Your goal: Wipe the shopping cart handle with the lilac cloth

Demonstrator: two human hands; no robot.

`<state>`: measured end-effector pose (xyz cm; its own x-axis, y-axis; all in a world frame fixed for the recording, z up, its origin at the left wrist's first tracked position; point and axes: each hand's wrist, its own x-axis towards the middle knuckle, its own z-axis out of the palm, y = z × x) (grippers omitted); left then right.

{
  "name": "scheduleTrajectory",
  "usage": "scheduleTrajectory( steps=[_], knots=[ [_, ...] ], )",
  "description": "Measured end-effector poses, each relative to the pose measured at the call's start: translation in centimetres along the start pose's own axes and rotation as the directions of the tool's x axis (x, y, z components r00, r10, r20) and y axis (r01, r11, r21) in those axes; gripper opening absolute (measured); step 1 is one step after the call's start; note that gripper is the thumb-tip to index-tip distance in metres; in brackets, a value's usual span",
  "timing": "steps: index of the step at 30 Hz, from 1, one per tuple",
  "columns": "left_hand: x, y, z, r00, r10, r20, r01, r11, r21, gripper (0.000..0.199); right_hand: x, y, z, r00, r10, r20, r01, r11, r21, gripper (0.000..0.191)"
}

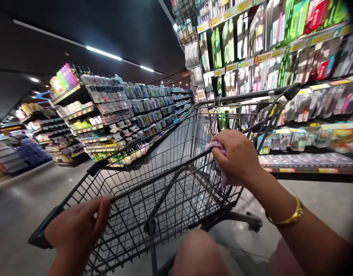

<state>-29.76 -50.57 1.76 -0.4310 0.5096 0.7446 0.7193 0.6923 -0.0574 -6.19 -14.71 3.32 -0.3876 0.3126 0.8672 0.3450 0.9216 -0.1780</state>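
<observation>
A black wire shopping cart [165, 173] stands sideways in front of me, and through its mesh I see the floor. Near the cart's handle end, my left hand [79, 222] is closed around the top side rail, with the thumb along it. Farther along the same rail, my right hand [236, 157] grips a light purple cloth [226, 178]. The cloth wraps over the rail and hangs down below the fingers. A gold bangle [290, 216] circles my right wrist.
Shelves of hanging toothbrush packs [251, 42] rise close on the right. Another stocked shelf row [153, 103] runs along the aisle's left side. My bent knee [201, 249] is below the cart's side, near a caster wheel [254, 222]. Grey floor [18, 207] extends left.
</observation>
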Motion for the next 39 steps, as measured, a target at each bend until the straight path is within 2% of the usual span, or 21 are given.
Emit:
scheduleTrajectory(
  steps=[4,10,19,28,32,36,39],
  knots=[
    [-0.2,0.2,-0.1,0.989,0.129,-0.075,-0.118,0.983,0.142,0.045,-0.6,-0.2,-1.0,1.0,-0.002,0.001,0.002,1.0,-0.023,0.01],
    [0.5,1.0,0.1,0.941,0.258,-0.22,-0.224,0.96,0.167,0.044,-1.4,0.0,-2.2,1.0,-0.004,-0.017,0.003,0.997,-0.079,0.014],
    [2.2,3.6,1.4,0.875,0.35,-0.334,-0.336,0.936,0.1,0.04,-2.2,1.4,-4.7,1.0,0.021,-0.021,-0.024,0.982,-0.189,0.012],
    [3.8,7.7,3.2,0.877,0.349,-0.331,-0.394,0.916,-0.079,0.043,-4.0,4.2,-6.9,0.98,0.001,-0.198,-0.068,0.941,-0.331,0.018],
    [5.3,9.9,4.8,0.864,0.366,-0.347,-0.427,0.897,-0.117,0.044,-4.5,6.1,-7.5,0.975,0.044,-0.217,-0.127,0.914,-0.386,0.021],
    [6.9,12.6,6.4,0.906,0.329,-0.267,-0.386,0.901,-0.199,0.05,-4.7,8.5,-7.5,0.963,0.078,-0.258,-0.182,0.895,-0.407,0.023],
    [8.0,14.8,7.5,0.931,0.316,-0.184,-0.357,0.896,-0.264,0.052,-4.5,10.1,-7.0,0.92,0.119,-0.372,-0.275,0.874,-0.4,0.022]
  ],
)
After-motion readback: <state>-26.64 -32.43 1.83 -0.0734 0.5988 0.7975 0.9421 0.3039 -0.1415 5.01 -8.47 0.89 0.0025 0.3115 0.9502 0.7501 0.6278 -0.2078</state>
